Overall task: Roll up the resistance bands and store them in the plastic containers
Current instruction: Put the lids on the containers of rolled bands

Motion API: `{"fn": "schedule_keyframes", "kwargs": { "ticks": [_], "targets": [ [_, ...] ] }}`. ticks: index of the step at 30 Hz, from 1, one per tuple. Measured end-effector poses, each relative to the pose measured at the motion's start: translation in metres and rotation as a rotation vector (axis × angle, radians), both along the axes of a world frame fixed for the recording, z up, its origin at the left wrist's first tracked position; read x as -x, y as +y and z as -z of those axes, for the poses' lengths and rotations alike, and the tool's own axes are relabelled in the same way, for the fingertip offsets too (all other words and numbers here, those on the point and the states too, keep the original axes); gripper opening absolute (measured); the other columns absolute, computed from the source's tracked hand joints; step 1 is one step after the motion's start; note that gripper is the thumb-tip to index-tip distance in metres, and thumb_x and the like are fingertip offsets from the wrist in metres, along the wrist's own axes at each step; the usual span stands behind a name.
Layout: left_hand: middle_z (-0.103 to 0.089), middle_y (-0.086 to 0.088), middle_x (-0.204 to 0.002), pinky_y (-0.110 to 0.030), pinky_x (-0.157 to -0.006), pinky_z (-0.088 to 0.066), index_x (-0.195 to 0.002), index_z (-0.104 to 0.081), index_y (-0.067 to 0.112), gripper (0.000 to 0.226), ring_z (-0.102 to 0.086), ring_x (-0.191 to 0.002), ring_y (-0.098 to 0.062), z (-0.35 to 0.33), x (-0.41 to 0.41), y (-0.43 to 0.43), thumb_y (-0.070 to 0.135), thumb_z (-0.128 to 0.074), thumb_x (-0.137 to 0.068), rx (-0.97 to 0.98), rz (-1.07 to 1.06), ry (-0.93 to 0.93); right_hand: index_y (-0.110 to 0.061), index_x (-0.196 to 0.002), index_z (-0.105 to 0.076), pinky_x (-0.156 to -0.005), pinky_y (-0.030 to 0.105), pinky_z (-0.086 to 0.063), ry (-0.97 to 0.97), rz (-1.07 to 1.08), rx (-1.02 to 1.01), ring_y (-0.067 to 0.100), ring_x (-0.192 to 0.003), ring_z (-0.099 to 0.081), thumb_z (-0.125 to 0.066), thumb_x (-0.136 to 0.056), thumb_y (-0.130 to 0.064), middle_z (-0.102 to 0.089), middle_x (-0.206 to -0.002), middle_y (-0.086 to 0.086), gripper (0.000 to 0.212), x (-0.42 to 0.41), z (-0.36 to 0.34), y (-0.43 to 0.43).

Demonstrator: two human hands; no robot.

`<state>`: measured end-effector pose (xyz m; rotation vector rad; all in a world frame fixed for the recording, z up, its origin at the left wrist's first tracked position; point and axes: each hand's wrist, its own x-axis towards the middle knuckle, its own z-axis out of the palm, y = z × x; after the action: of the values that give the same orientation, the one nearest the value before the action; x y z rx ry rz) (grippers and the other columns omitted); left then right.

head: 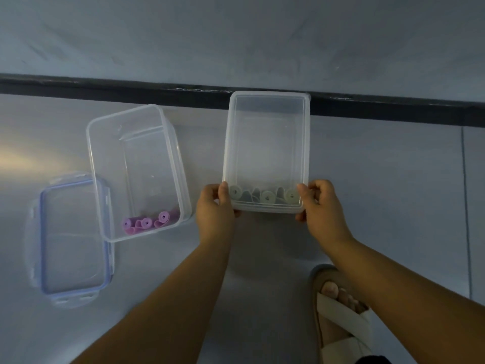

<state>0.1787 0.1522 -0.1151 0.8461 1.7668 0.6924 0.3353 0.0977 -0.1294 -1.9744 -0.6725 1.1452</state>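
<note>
Storing stage, nearly done: the left hand (214, 210) and right hand (321, 206) each grip a near corner of the centre-right container (266, 137), pale rolled bands (267, 197) inside. The next move probably calls for the blue-rimmed lid (43, 240), lower left

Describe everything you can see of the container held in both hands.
The clear plastic container is rectangular and deep, with rounded corners and a rim. Three pale greenish rolled bands lie at its near end; the rest is bare. The left hand and right hand grip its near corners, thumbs on the rim, fingers underneath. Its far end reaches the dark strip across the grey floor. Whether it rests flat cannot be told.
</note>
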Motion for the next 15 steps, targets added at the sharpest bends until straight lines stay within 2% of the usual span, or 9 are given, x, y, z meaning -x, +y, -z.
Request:
{"fn": "schedule_keyframes", "kwargs": {
  "ticks": [3,5,6,8,10,11,13,15],
  "targets": [
    [-0.057,-0.002,-0.084,-0.035,-0.066,-0.058,-0.078,-0.05,0.025,0.021,-0.059,-0.071,-0.017,0.0,0.0,0.001,0.026,-0.044,-0.098,0.006,0.01,0.0,-0.012,-0.098,-0.044,-0.047,0.016,-0.045,0.001,0.016,0.021,0.015,-0.054,-0.052,-0.048,-0.095,-0.03,-0.05,-0.075,0.0,0.019,0.001,0.001,0.001],
    [-0.058,-0.002,-0.085,-0.036,-0.07,-0.057,-0.084,-0.053,0.021,0.019,-0.06,-0.072,-0.017,0.0,0.001,0.001,0.027,-0.042,-0.099,0.04,0.013,-0.022,-0.01,-0.103,-0.048,-0.062,0.025,-0.046,-0.053,0.013,0.049,0.014,-0.065,-0.053,-0.049,-0.094,-0.034,-0.051,-0.077,-0.003,0.025,0.0,0.003,0.002],
    [-0.058,-0.002,-0.085,-0.037,-0.072,-0.057,-0.09,-0.053,0.018,0.019,-0.06,-0.072,-0.018,0.0,0.002,0.001,0.028,-0.04,-0.099,0.069,0.029,-0.026,-0.009,-0.107,-0.05,-0.069,0.027,-0.043,-0.121,0.013,0.055,0.014,-0.073,-0.053,-0.051,-0.093,-0.034,-0.053,-0.082,-0.003,0.029,0.0,0.003,0.002],
    [-0.056,-0.001,-0.086,-0.041,-0.076,-0.057,-0.101,-0.051,0.015,0.017,-0.06,-0.072,-0.02,-0.001,0.005,-0.001,0.028,-0.04,-0.099,0.13,0.073,-0.019,-0.004,-0.109,-0.053,-0.079,0.026,-0.039,-0.381,-0.006,-0.045,0.018,-0.089,-0.052,-0.056,-0.091,-0.031,-0.054,-0.095,0.003,0.032,-0.001,-0.001,0.002],
    [-0.054,0.0,-0.089,-0.045,-0.079,-0.057,-0.109,-0.051,0.014,0.018,-0.061,-0.076,-0.022,-0.007,0.013,-0.002,0.025,-0.044,-0.097,0.162,0.148,0.046,-0.001,-0.1,-0.056,-0.082,0.02,-0.033,-0.615,-0.147,-0.237,0.021,-0.092,-0.049,-0.056,-0.089,-0.027,-0.054,-0.097,0.012,0.028,0.005,-0.012,0.004],
    [-0.055,-0.001,-0.095,-0.047,-0.081,-0.056,-0.114,-0.051,0.014,0.022,-0.063,-0.082,-0.025,-0.011,0.019,-0.004,0.026,-0.047,-0.096,0.153,0.207,0.102,-0.001,-0.095,-0.057,-0.082,0.018,-0.031,-0.655,-0.226,-0.318,0.019,-0.091,-0.047,-0.054,-0.088,-0.026,-0.054,-0.094,0.013,0.026,0.011,-0.017,0.005],
    [-0.057,-0.004,-0.11,-0.048,-0.085,-0.054,-0.121,-0.051,0.015,0.031,-0.063,-0.094,-0.029,-0.024,0.034,-0.006,0.027,-0.051,-0.093,0.107,0.339,0.223,-0.004,-0.089,-0.057,-0.077,0.018,-0.032,-0.602,-0.373,-0.399,0.014,-0.085,-0.044,-0.049,-0.086,-0.026,-0.054,-0.089,0.011,0.024,0.032,-0.03,0.009],
    [-0.058,-0.004,-0.113,-0.046,-0.085,-0.054,-0.12,-0.055,0.017,0.03,-0.062,-0.095,-0.027,-0.042,0.054,-0.004,0.026,-0.052,-0.092,0.039,0.454,0.339,-0.006,-0.086,-0.059,-0.073,0.02,-0.035,-0.462,-0.537,-0.41,0.011,-0.08,-0.043,-0.047,-0.085,-0.025,-0.054,-0.086,0.01,0.023,0.059,-0.044,0.012]
  ]
}}
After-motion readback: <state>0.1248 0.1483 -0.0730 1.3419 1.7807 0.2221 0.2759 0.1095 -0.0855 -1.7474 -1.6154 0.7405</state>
